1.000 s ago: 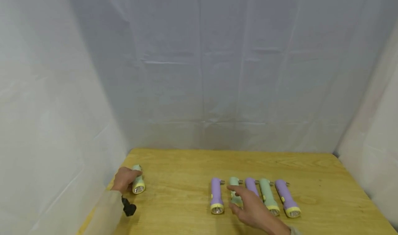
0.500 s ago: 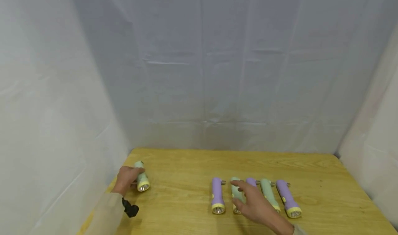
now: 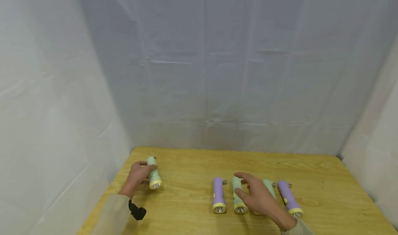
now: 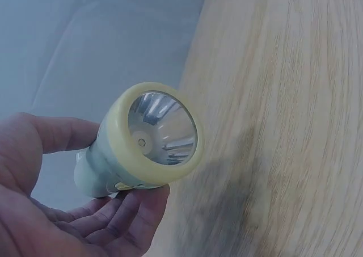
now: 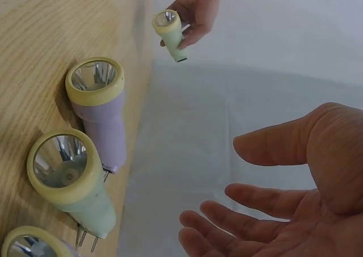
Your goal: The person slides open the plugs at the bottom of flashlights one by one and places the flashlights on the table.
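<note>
My left hand (image 3: pixel 139 176) grips a pale green flashlight (image 3: pixel 153 174) with a cream-yellow rim, thumb on one side and fingers curled on the other. In the left wrist view the flashlight's lens (image 4: pixel 161 129) faces the camera, and its shadow falls on the wood. My right hand (image 3: pixel 256 193) hovers over the row of flashlights with thumb and fingers spread, holding nothing. Nearest its fingertips lies another green flashlight (image 3: pixel 237 193), with a purple flashlight (image 3: pixel 219 193) to its left. Prongs stick out from the tail of the green one (image 5: pixel 93 214) in the right wrist view.
Right of my right hand lie a partly covered green flashlight (image 3: pixel 269 187) and a purple flashlight (image 3: pixel 288 197). A further one in the row is mostly hidden beneath the hand. The wooden table (image 3: pixel 186 169) is bounded by pale sheeting (image 3: pixel 199 90) behind and at both sides.
My left hand has lifted the green flashlight and carried it to the right. My right hand has shifted slightly right and away from me, still spread over the row.
</note>
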